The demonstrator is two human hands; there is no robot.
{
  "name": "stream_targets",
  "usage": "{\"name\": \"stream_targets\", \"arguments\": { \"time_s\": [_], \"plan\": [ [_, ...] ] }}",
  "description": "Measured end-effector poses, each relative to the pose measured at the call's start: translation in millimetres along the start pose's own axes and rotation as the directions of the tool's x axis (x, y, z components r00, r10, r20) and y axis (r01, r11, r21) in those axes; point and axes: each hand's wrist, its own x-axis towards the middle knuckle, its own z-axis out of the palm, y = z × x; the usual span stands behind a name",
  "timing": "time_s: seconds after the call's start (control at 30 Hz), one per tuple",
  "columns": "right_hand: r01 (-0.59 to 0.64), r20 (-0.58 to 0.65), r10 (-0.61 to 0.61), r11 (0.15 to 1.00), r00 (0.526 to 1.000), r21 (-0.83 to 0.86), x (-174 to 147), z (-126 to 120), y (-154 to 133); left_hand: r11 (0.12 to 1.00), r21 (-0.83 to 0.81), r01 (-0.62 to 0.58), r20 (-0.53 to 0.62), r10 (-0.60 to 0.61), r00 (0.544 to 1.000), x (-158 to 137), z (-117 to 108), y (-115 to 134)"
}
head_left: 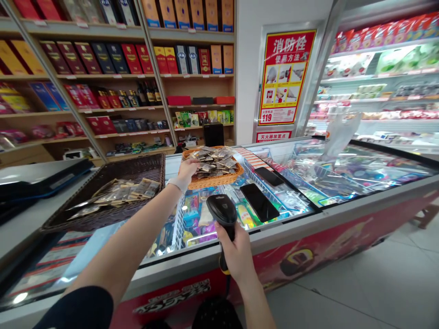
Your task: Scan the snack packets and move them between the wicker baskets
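My right hand is wrapped around the handle of a black barcode scanner, held upright in front of the freezer's near edge. My left hand reaches to the left side of an orange wicker basket. Its fingers are drawn together over the small flat packets heaped there; what they grip is too small to make out. Left of that arm, a dark brown woven basket holds more packets of the same look.
Two black phones lie on the glass-topped chest freezer, right of the orange basket. Packaged goods show through the glass. Boxed goods fill the shelves behind, and a lit fridge stands at right. A clear plastic bag rests on the freezer.
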Motion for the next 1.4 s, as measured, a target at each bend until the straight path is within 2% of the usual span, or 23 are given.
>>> {"name": "stream_targets", "arguments": {
  "time_s": [0.1, 0.2, 0.3, 0.47, 0.6, 0.73, 1.07, 1.27, 1.4],
  "plan": [
    [0.001, 0.039, -0.001, 1.000, 0.999, -0.012, -2.2, 3.0, -6.2, 0.984, -0.174, 0.041, -0.004, -0.042, 0.999, -33.9, -19.5, 11.4],
    [0.024, 0.066, -0.024, 1.000, 0.998, -0.005, -6.7, 9.9, -13.2, 0.970, -0.236, -0.053, -0.016, 0.051, 0.999, -79.6, -41.0, 11.9],
    [0.050, 0.102, -0.049, 0.999, 0.994, -0.012, -13.6, 19.0, -18.7, 0.973, -0.197, -0.119, -0.067, 0.108, 0.992, -124.6, -60.0, 0.5],
    [0.054, 0.141, -0.043, 0.996, 0.989, -0.076, -28.3, 33.1, -22.7, 0.974, -0.208, -0.089, -0.130, 0.063, 0.989, -170.6, -79.5, -30.3],
    [0.038, 0.149, -0.012, 0.985, 0.989, -0.169, -38.8, 40.6, -22.8, 0.957, -0.281, -0.069, -0.130, 0.034, 0.991, -181.5, -86.1, -50.7],
    [0.046, 0.147, -0.010, 0.969, 0.989, -0.241, -44.6, 44.7, -21.3, 0.942, -0.327, -0.083, -0.140, 0.038, 0.989, -183.0, -86.8, -59.8],
    [0.046, 0.153, 0.002, 0.950, 0.988, -0.308, -45.8, 44.9, -13.3, 0.927, -0.359, -0.106, -0.139, 0.059, 0.988, -189.3, -84.4, -56.5],
    [0.078, 0.146, -0.036, 0.953, 0.989, -0.292, -47.3, 45.7, -14.3, 0.936, -0.335, -0.108, -0.133, 0.067, 0.989, -191.4, -84.4, -53.6],
    [0.062, 0.146, -0.019, 0.952, 0.989, -0.299, -48.9, 46.9, -16.4, 0.939, -0.325, -0.110, -0.132, 0.070, 0.989, -191.3, -84.5, -53.4]
  ]
}}
